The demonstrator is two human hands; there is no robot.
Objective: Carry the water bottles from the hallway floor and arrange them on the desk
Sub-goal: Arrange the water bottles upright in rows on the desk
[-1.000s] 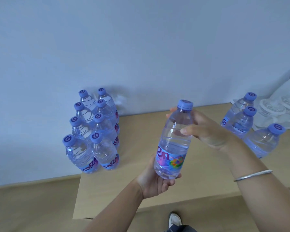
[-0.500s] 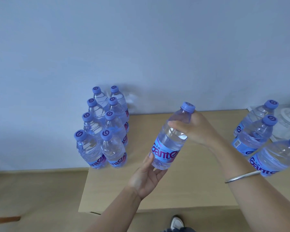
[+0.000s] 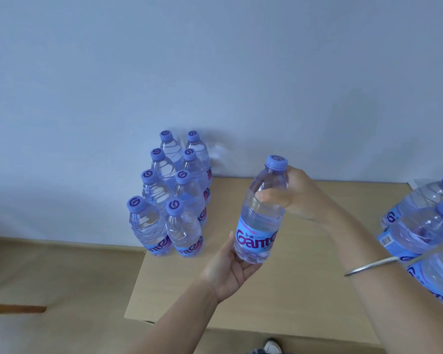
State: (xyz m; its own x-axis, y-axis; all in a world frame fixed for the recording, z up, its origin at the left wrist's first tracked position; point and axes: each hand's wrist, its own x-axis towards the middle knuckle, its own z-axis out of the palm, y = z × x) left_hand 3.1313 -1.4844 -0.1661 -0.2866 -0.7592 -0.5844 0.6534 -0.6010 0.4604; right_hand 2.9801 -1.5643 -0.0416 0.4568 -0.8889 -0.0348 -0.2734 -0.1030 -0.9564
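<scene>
1. Water bottle (image 3: 261, 213) is held upright above the desk (image 3: 304, 277), near its left edge.
2. Its shoulder is gripped by the right hand (image 3: 299, 192).
3. Its base is cradled by the left hand (image 3: 230, 269).

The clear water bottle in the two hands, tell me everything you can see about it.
The clear plastic water bottle has a lilac screw cap with a purple swirl and a blue label with red lettering. It looks full and sealed, held nearly upright above the tan desk. The right hand grips its shoulder; the left hand cups its base.
</scene>
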